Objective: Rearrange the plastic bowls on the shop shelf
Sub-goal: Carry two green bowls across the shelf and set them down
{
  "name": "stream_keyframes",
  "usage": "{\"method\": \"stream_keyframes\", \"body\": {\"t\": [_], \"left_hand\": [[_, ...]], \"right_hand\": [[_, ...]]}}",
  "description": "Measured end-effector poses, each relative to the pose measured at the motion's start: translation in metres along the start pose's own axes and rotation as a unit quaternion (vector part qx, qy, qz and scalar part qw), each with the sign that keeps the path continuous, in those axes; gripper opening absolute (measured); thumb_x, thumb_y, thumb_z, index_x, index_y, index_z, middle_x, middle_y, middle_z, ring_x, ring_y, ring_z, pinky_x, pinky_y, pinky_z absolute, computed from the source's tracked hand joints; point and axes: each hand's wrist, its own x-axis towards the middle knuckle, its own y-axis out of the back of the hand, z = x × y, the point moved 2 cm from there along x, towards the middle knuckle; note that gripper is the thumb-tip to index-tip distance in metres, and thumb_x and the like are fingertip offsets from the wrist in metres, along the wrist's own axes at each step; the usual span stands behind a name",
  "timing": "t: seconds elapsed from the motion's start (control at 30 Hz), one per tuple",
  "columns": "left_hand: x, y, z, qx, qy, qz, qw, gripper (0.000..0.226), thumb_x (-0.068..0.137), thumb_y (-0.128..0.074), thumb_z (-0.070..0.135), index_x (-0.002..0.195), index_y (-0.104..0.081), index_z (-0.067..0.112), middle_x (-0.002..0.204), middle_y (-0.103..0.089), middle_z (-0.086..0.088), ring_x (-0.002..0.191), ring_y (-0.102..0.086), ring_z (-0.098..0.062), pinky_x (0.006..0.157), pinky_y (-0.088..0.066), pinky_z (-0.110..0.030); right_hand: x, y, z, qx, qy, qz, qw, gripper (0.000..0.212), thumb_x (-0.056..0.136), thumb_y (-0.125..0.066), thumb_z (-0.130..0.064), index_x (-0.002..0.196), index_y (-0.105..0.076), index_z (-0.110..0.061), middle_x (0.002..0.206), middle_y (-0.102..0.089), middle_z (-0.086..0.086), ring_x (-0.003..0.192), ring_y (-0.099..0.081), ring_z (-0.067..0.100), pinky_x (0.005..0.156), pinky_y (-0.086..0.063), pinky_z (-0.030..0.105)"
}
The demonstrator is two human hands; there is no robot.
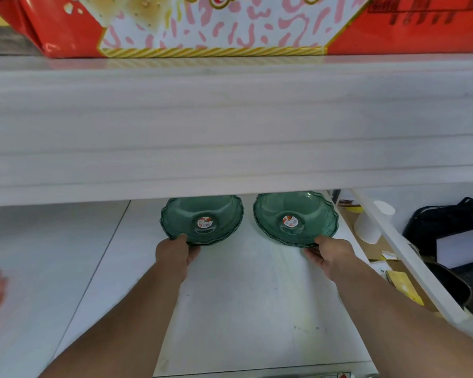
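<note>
While both arms reach under the upper shelf (230,126), I see my left hand (174,253) pinching the near rim of the left green bowl (202,218), thumb on top of the rim, fingers curled beneath it. My right hand (332,255) grips the right green bowl (295,216) the same way at its near edge. Both bowls sit side by side, just apart, at the back of the white lower shelf (243,309), each with a round sticker in its centre.

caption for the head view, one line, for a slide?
Left hand and right hand each grip the near rim of a green bowl, side by side on a white shelf.
</note>
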Motion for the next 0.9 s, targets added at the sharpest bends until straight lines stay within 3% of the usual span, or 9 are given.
{"method": "stream_keyframes", "body": {"t": [0.17, 0.43, 0.53, 0.6, 0.63, 0.67, 0.7, 0.77, 0.9], "left_hand": [[0.0, 0.002, 0.001, -0.006, 0.008, -0.015, 1.0, 0.035, 0.1, -0.052, 0.011, 0.133, -0.054, 0.001, 0.118, -0.062, -0.016, 0.08, -0.066, -0.023, 0.088, -0.057, -0.042], [-0.011, 0.019, 0.006, 0.03, 0.049, -0.021, 0.998, 0.051, 0.098, -0.059, 0.019, 0.144, -0.043, 0.005, 0.112, -0.052, -0.013, 0.098, -0.058, -0.027, 0.086, -0.057, -0.042], [-0.018, 0.036, 0.012, 0.136, 0.035, -0.029, 0.99, 0.054, 0.096, -0.06, 0.024, 0.145, -0.042, 0.009, 0.116, -0.055, -0.011, 0.096, -0.059, -0.024, 0.089, -0.057, -0.042], [-0.024, 0.051, 0.02, 0.276, -0.013, -0.048, 0.96, 0.058, 0.095, -0.057, 0.032, 0.147, -0.04, 0.01, 0.138, -0.052, -0.013, 0.114, -0.058, -0.029, 0.099, -0.051, -0.043], [-0.026, 0.059, 0.025, 0.354, -0.043, -0.06, 0.932, 0.061, 0.095, -0.056, 0.035, 0.149, -0.038, 0.011, 0.146, -0.047, -0.012, 0.125, -0.053, -0.03, 0.105, -0.046, -0.042], [-0.03, 0.069, 0.03, 0.416, -0.074, -0.067, 0.904, 0.063, 0.096, -0.054, 0.037, 0.15, -0.036, 0.012, 0.151, -0.043, -0.012, 0.132, -0.047, -0.03, 0.109, -0.04, -0.039], [-0.033, 0.078, 0.035, 0.468, -0.097, -0.079, 0.875, 0.063, 0.097, -0.052, 0.038, 0.151, -0.034, 0.013, 0.154, -0.04, -0.011, 0.136, -0.043, -0.029, 0.111, -0.036, -0.036], [-0.038, 0.098, 0.043, 0.56, -0.132, -0.105, 0.811, 0.064, 0.098, -0.048, 0.041, 0.153, -0.031, 0.013, 0.157, -0.034, -0.011, 0.14, -0.038, -0.029, 0.113, -0.032, -0.036], [-0.048, 0.138, 0.059, 0.681, -0.162, -0.124, 0.703, 0.068, 0.097, -0.041, 0.048, 0.156, -0.022, 0.02, 0.163, -0.022, -0.005, 0.145, -0.03, -0.028, 0.117, -0.028, -0.04]], "right_hand": [[-0.005, 0.0, 0.0, 0.011, -0.001, 0.005, 1.0, 0.021, 0.098, -0.056, -0.011, 0.115, -0.057, 0.002, 0.107, -0.065, 0.02, 0.08, -0.066, 0.027, 0.066, -0.058, 0.037], [-0.033, -0.003, 0.015, -0.092, 0.005, 0.042, 0.995, 0.025, 0.099, -0.055, -0.024, 0.11, -0.055, -0.002, 0.096, -0.06, 0.013, 0.089, -0.062, 0.026, 0.083, -0.057, 0.039], [-0.054, -0.009, 0.021, -0.193, 0.067, 0.061, 0.977, 0.024, 0.095, -0.056, -0.024, 0.087, -0.062, -0.002, 0.084, -0.056, 0.014, 0.076, -0.053, 0.028, 0.075, -0.049, 0.04], [-0.076, -0.021, 0.023, -0.257, 0.116, 0.045, 0.958, 0.026, 0.092, -0.055, -0.027, 0.071, -0.053, -0.011, 0.077, -0.052, 0.01, 0.075, -0.047, 0.028, 0.071, -0.038, 0.037], [-0.088, -0.029, 0.026, -0.298, 0.131, 0.027, 0.945, 0.022, 0.089, -0.055, -0.032, 0.075, -0.055, -0.015, 0.08, -0.055, 0.008, 0.081, -0.05, 0.028, 0.074, -0.039, 0.035], [-0.099, -0.036, 0.031, -0.338, 0.145, 0.001, 0.93, 0.021, 0.088, -0.055, -0.037, 0.09, -0.062, -0.018, 0.094, -0.062, 0.008, 0.093, -0.056, 0.03, 0.082, -0.043, 0.035], [-0.111, -0.044, 0.036, -0.377, 0.154, -0.023, 0.913, 0.038, 0.09, -0.055, -0.041, 0.116, -0.063, -0.015, 0.118, -0.065, 0.009, 0.111, -0.058, 0.031, 0.094, -0.044, 0.036], [-0.134, -0.061, 0.046, -0.448, 0.161, -0.063, 0.877, 0.064, 0.096, -0.052, -0.045, 0.149, -0.04, -0.01, 0.152, -0.046, 0.008, 0.138, -0.045, 0.029, 0.111, -0.036, 0.036], [-0.171, -0.094, 0.065, -0.592, 0.226, -0.11, 0.766, 0.071, 0.097, -0.045, -0.051, 0.155, -0.028, -0.013, 0.161, -0.034, 0.006, 0.146, -0.033, 0.028, 0.116, -0.029, 0.036]]}}
